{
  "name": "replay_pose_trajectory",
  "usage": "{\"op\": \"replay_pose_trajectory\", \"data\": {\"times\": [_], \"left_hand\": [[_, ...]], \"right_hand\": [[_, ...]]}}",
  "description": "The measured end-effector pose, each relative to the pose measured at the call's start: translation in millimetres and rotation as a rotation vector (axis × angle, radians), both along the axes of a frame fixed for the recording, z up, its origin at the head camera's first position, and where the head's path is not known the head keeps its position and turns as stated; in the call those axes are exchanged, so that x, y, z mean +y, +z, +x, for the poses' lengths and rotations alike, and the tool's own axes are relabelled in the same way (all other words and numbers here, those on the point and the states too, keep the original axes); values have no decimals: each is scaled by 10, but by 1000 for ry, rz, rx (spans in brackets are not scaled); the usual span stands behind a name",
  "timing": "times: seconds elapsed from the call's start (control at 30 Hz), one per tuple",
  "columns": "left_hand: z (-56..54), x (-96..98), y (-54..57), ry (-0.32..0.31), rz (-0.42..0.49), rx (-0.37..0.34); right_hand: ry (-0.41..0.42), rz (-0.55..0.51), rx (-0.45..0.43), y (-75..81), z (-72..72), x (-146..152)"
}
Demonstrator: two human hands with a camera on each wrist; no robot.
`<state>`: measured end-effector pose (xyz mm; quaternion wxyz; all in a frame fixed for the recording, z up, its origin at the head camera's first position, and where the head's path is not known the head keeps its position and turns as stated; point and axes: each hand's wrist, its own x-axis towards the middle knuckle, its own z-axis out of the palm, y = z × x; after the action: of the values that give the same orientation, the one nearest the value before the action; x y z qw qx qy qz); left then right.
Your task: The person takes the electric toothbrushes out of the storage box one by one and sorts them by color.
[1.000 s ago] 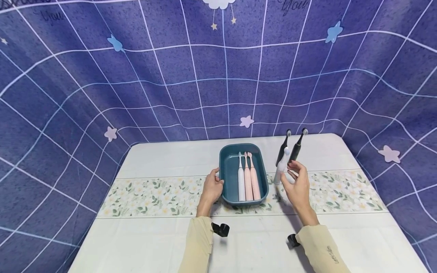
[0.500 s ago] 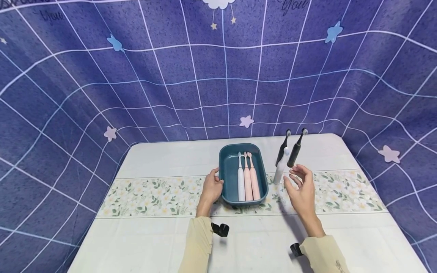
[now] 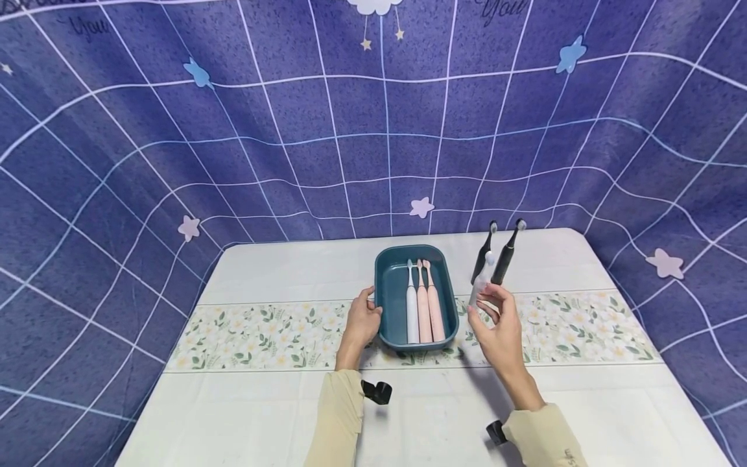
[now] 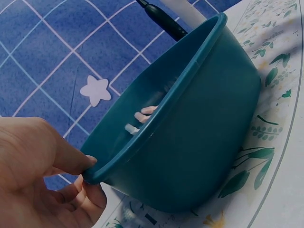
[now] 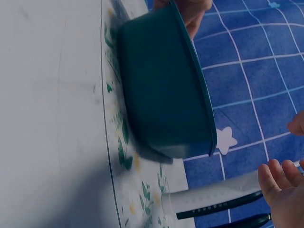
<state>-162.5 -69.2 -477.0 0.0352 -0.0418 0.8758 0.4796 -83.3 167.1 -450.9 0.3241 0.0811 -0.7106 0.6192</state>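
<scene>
In the head view my left hand (image 3: 363, 319) holds the left rim of a dark teal plastic basin (image 3: 386, 324); the left wrist view shows the thumb over the rim and fingers curled beneath it. Inside lie a white electric toothbrush (image 3: 412, 314) and two pink electric toothbrushes (image 3: 424, 314), side by side, heads away from me. To the basin's right another white electric toothbrush (image 3: 482, 280) stands upright on the table. My right hand (image 3: 500, 327) is right at its handle, overlapping it in this view. The right wrist view shows thumb and fingers (image 5: 280, 178) spread apart.
Two black electric toothbrushes (image 3: 505, 259) stand upright just behind the white one. The table (image 3: 280, 415) has a white cover with a floral band (image 3: 262, 337). A blue-purple curtain (image 3: 350, 155) with stars hangs along the back and sides.
My right hand first drew back from the standing white toothbrush, then came left to its handle again. The toothbrush stays in place. My left hand and the basin have not moved.
</scene>
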Motion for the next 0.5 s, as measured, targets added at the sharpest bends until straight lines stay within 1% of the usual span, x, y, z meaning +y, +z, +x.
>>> {"op": "replay_pose_trajectory", "data": {"times": [0.13,0.3,0.4,0.5], "left_hand": [[4,3,10,2,5,3],[9,7,15,-6,8,9],[10,8,16,-10,6,14],[8,8,10,-7,2,12]], "right_hand": [[14,25,20,5,-15,-74],[7,85,28,30,-32,-174],[-4,117,0,45,-43,-226],[0,132,-53,33,-69,-261]]}}
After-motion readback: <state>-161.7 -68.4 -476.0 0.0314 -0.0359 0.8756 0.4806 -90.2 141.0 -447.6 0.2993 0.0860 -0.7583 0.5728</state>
